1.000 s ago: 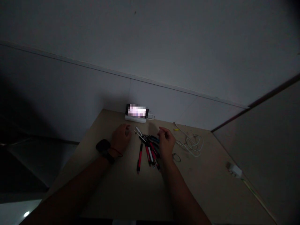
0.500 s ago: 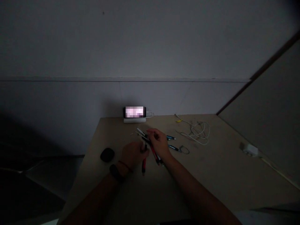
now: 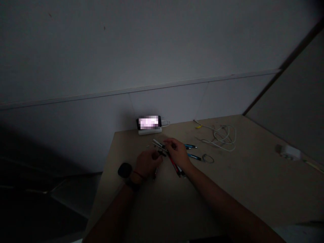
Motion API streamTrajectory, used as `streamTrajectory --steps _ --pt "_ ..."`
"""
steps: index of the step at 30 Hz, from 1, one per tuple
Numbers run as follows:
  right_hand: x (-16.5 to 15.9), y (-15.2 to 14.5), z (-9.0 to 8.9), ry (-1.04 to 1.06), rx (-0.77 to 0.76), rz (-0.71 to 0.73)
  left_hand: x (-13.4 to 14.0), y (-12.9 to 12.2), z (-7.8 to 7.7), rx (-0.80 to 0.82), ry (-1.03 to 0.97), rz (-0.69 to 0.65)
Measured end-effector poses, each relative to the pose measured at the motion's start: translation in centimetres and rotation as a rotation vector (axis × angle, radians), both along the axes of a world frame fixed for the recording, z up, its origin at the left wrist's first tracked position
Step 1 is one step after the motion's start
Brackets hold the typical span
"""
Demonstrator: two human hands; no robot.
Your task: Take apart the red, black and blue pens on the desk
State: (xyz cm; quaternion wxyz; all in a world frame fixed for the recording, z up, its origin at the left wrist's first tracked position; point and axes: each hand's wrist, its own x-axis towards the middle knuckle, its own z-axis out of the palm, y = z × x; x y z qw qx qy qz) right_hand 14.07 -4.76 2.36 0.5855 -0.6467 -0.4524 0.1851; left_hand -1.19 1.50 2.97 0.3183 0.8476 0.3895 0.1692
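In the dim light, my left hand (image 3: 148,162) is closed, thumb and fingers pinched on a red and black pen (image 3: 155,174) whose lower end sticks out beneath the palm. A dark piece (image 3: 162,153) shows at its fingertips; its kind is unclear. My right hand (image 3: 178,154) is closed beside it, fingers curled over a bunch of pens. From under that hand a red pen (image 3: 174,164) slants toward me, with white and silver ends (image 3: 158,143) showing on the far side. Two blue pens (image 3: 194,156) lie to its right.
A phone with a lit screen (image 3: 149,122) leans over a white block (image 3: 150,131) by the wall. A white cable (image 3: 222,135) lies coiled at right, near a thin ring (image 3: 208,158). A black rounded object (image 3: 125,170) sits by my left wrist. A white power strip (image 3: 291,152) lies far right.
My view has tilted and shifted, so the table sits farther right in it. The red and black pen has turned or slid under my left hand, and less of it shows. My right hand stays over the bunch.
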Motion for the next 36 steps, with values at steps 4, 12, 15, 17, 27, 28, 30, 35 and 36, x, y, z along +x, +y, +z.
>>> streamTrajectory --steps 4,12,15,17,27,28,30,35,36 --pt "0.2 0.2 0.0 0.014 0.023 -0.009 -0.1 1.3 -0.6 -0.208 -0.308 0.008" --pt "-0.4 -0.1 0.2 -0.049 -0.065 0.123 -0.1 1.4 -0.9 -0.417 -0.476 -0.065" --pt "-0.5 -0.1 0.1 -0.074 -0.081 0.137 -0.1 1.4 -1.1 -0.432 -0.498 -0.067" --pt "-0.5 0.0 0.0 -0.086 -0.092 0.132 -0.1 1.4 -1.2 -0.429 -0.512 -0.070" --pt "-0.4 -0.1 0.0 -0.086 -0.120 0.150 0.0 1.0 -1.2 -0.572 -0.563 -0.113" --pt "-0.4 -0.1 -0.1 -0.084 -0.123 0.147 0.0 1.0 -1.2 -0.573 -0.557 -0.113" --pt "-0.3 -0.1 -0.1 -0.081 -0.131 0.141 0.0 1.0 -1.2 -0.569 -0.547 -0.110" --pt "-0.1 -0.1 -0.1 -0.054 -0.119 0.126 -0.1 1.2 -1.0 -0.554 -0.547 -0.114" --pt "-0.1 -0.1 0.0 -0.040 -0.113 0.119 -0.1 1.2 -0.9 -0.551 -0.544 -0.119"
